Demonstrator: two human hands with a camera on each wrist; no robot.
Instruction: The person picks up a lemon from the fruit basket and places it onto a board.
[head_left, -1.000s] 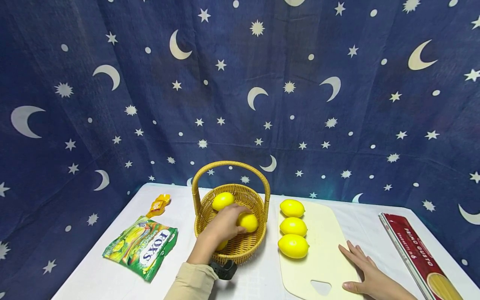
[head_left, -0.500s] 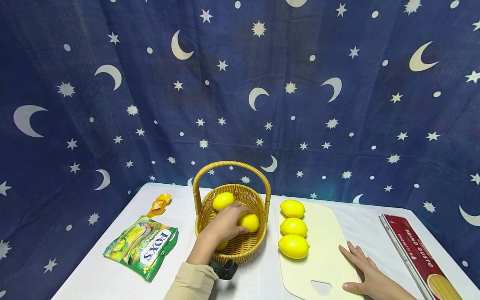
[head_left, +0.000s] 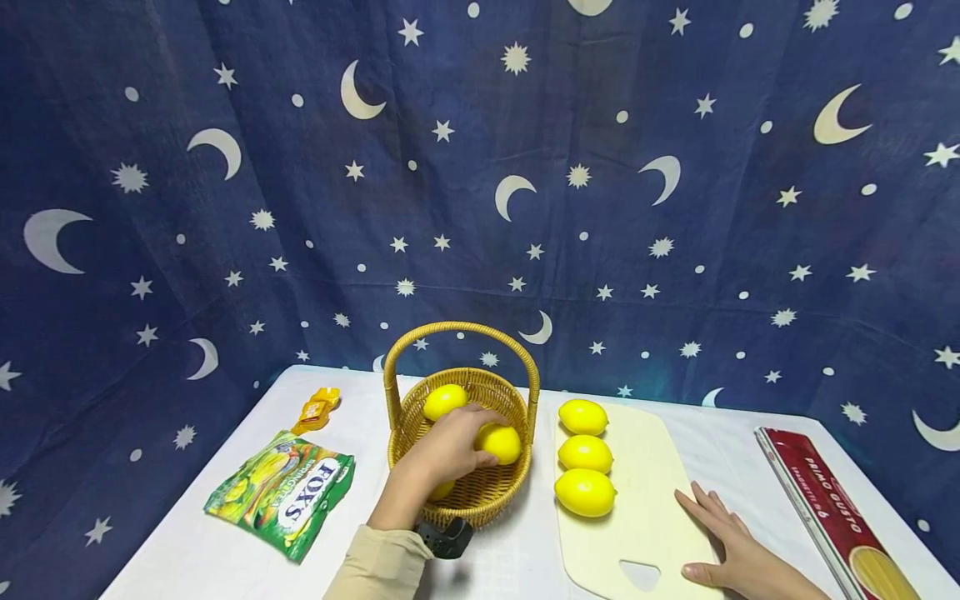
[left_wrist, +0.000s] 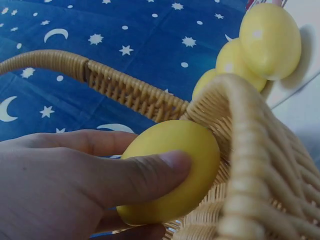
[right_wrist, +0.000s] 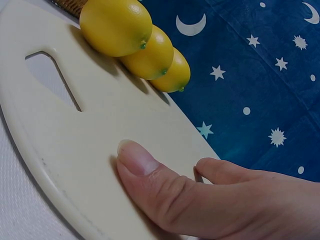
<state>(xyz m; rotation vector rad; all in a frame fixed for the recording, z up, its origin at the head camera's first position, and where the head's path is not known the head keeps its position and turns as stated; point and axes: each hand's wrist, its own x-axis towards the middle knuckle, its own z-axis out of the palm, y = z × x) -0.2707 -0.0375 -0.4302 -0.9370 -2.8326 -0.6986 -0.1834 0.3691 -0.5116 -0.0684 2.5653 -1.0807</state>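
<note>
We count 6 lemons. 3 sit in the wicker basket [head_left: 480, 492]: one at its far side [head_left: 444, 401], one mostly hidden under the palm [head_left: 442, 489], and the gripped lemon [head_left: 501, 442] by the basket's right wall. The other 3 lie in a row on the cream cutting board [head_left: 645, 508], just right of the basket: far [head_left: 582, 417], mid [head_left: 586, 453], near [head_left: 585, 492].

1 basket, 1 board. Left of the basket: 1 green Fox's candy bag [head_left: 285, 493] and, farther back, 1 small orange sachet [head_left: 317, 410]. Well right of the basket, past the board: 1 red Primo Gusto spaghetti box [head_left: 832, 508]. All on the white worktop [head_left: 187, 550].

Left hand [head_left: 442, 454] is inside the basket, fingers and thumb curled round the gripped lemon; wrist view shows the thumb [left_wrist: 150, 175] pressed on its skin w/ the lemon close to the weave. Right hand [head_left: 731, 550] lies spread flat on the board's near right edge, fingers straight, thumb [right_wrist: 145, 167] pressing the board.

Vs 1 s ago: hands much the same, left grip in place, lemon not lifted out, nothing else shifted.
</note>
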